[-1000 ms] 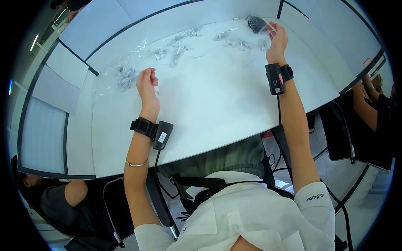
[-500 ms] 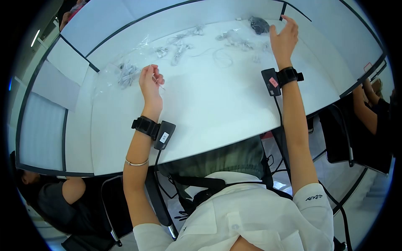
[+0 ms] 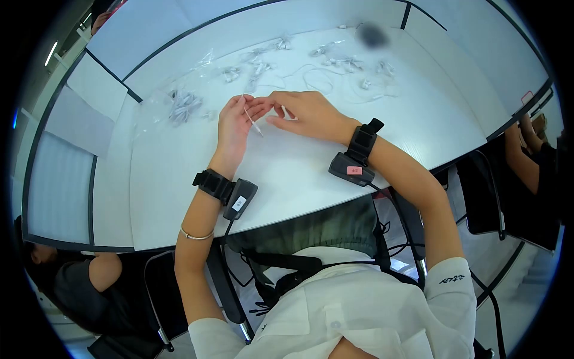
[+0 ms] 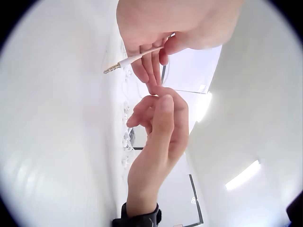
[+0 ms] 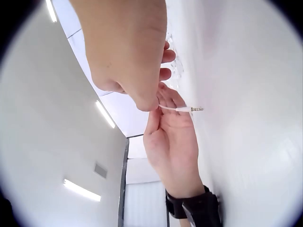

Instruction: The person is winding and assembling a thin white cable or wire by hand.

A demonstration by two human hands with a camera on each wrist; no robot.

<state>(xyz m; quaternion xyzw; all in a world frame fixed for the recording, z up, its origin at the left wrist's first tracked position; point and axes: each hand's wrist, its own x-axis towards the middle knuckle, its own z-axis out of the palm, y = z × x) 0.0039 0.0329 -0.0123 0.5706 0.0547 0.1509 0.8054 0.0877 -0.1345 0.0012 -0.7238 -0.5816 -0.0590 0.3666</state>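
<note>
My left hand point(image 3: 234, 119) is raised above the table with the palm turned up, pinching a thin white earphone cable point(image 4: 151, 50) between thumb and fingers. The cable's short end sticks out past the fingers, with a white sleeve and a metal jack plug point(image 4: 112, 69) pointing down toward the table. My right hand point(image 3: 311, 113) has come across to it, its fingertips right at the left fingertips. The right thumb stands apart from the bent, relaxed fingers, and nothing shows between them. Beyond the hands, a loose white cord point(image 3: 314, 75) loops over the tabletop.
Several bundled white cables lie along the back of the white table point(image 3: 299, 173). A pile of white cables point(image 3: 185, 106) sits among clear plastic at the left. A dark, blurred bundle point(image 3: 372, 36) is at the back right. Low white partitions point(image 3: 197, 18) surround the table.
My right hand has left the dark bundle at the back right and swung left to my left hand. The left hand has shifted slightly right and turned palm up, still pinching the cable.
</note>
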